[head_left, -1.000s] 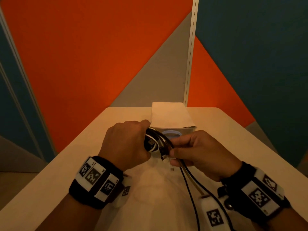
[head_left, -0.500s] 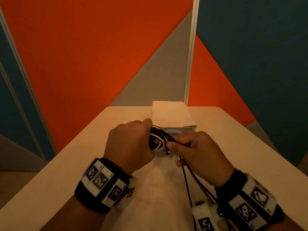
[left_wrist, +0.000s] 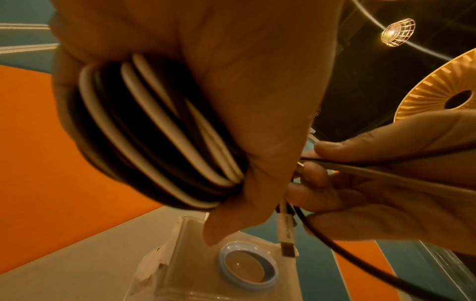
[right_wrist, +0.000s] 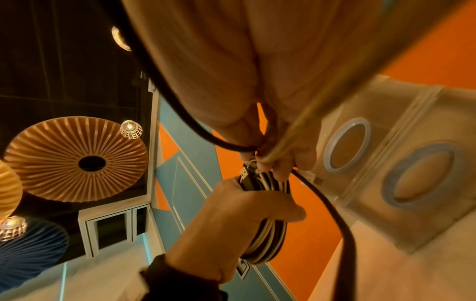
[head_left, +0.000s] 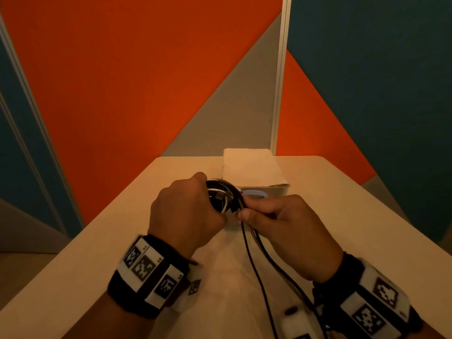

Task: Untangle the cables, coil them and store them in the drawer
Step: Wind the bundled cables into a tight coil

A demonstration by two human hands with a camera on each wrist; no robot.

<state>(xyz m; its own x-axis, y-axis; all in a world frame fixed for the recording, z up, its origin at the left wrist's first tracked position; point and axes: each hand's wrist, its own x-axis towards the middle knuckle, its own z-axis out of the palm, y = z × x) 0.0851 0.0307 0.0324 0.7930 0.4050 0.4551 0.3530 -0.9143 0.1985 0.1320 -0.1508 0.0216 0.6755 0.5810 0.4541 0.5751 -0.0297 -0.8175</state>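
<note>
Two hands working just in front of drawer (head_left: 263,189): I'm clamping coil (head_left: 221,195) in L hand (head_left: 186,214), R hand (head_left: 281,223) pinching loose cables (head_left: 254,263); keeping wraps snug, feeding w/o twist.

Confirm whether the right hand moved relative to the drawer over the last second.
Yes, slightly. The right hand, pinching the loose cables, edged left and away, toward the drawer front and the coil the left hand grips.
</note>
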